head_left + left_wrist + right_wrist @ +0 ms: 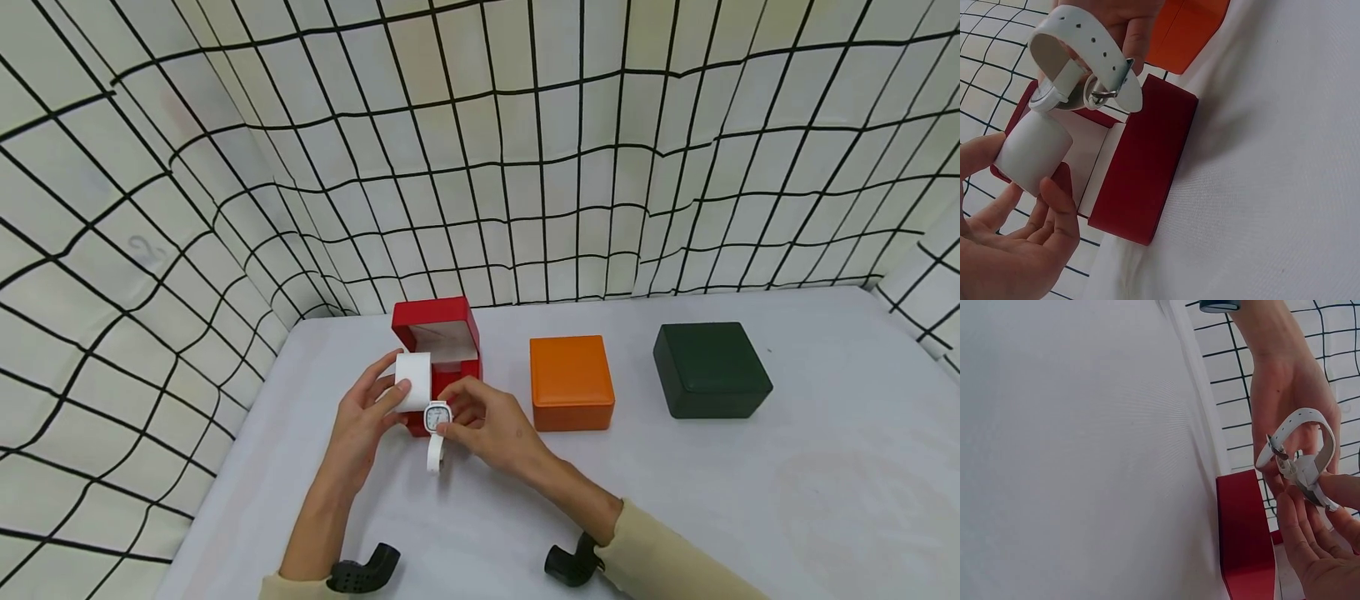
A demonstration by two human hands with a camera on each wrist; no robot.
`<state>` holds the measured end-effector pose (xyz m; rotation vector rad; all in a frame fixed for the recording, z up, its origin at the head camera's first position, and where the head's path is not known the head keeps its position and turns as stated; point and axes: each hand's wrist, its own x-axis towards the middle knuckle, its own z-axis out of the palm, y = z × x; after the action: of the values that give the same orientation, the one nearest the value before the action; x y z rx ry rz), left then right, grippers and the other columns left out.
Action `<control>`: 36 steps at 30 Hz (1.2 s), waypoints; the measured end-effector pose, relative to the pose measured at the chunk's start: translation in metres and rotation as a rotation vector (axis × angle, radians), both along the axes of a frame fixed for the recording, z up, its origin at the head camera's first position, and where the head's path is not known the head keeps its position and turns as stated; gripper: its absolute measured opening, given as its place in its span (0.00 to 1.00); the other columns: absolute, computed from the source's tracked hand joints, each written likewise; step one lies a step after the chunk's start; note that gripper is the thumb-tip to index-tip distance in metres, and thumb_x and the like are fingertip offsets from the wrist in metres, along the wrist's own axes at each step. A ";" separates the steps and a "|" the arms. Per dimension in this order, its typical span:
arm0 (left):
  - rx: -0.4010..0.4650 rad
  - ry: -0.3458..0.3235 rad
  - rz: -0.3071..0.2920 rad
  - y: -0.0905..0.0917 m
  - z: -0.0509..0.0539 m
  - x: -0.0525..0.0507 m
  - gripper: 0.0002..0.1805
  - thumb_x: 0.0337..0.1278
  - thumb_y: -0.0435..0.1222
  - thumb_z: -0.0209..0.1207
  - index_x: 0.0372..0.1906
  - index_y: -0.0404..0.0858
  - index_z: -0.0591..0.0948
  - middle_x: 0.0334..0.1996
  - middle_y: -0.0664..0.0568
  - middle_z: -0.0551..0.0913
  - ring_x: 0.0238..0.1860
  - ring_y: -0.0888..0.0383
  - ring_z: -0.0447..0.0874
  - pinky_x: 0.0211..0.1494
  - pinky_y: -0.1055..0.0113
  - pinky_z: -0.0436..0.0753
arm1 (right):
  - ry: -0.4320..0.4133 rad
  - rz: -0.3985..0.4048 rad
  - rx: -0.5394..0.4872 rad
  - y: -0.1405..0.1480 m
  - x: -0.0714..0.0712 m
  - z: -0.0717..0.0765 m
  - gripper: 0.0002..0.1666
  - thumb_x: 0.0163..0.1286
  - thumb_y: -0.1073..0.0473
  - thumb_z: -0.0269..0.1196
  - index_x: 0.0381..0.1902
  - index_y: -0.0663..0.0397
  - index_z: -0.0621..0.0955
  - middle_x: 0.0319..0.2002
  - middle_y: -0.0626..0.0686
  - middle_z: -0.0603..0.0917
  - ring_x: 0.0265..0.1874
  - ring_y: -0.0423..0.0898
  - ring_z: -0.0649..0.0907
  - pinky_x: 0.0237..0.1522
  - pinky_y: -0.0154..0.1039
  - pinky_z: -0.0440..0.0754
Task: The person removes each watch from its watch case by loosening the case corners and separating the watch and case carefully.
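Observation:
In the head view my left hand (358, 425) grips a white watch cushion (413, 383) between thumb and fingers. Just right of it, my right hand (498, 425) pinches a white wristwatch (437, 417) by its case, dial toward me. The watch strap (1094, 47) is buckled into a loop in the left wrist view, with the watch close beside the cushion's end; whether they touch I cannot tell. Behind both hands stands a red box (433, 312), lid raised, its pale lining showing. Hands and cushion cover part of its inside.
An orange box (570, 372) with its lid down stands right of the red one. Farther right is a closed dark green box (711, 371). Black grid netting over pale walls (555, 150) borders the white-covered table (750, 500) at the back and sides.

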<state>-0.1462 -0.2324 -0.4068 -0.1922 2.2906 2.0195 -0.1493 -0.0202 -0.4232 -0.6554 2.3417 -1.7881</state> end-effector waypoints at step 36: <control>-0.049 0.012 -0.013 0.001 -0.001 0.000 0.33 0.74 0.42 0.60 0.79 0.56 0.66 0.71 0.47 0.73 0.63 0.55 0.73 0.50 0.72 0.84 | -0.134 0.102 0.006 -0.008 0.010 -0.013 0.20 0.63 0.63 0.76 0.50 0.57 0.80 0.39 0.52 0.86 0.33 0.40 0.85 0.39 0.23 0.84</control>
<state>-0.1462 -0.2318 -0.4077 -0.1680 2.3440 1.9644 -0.1396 -0.0280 -0.4362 -0.6220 2.1862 -1.7240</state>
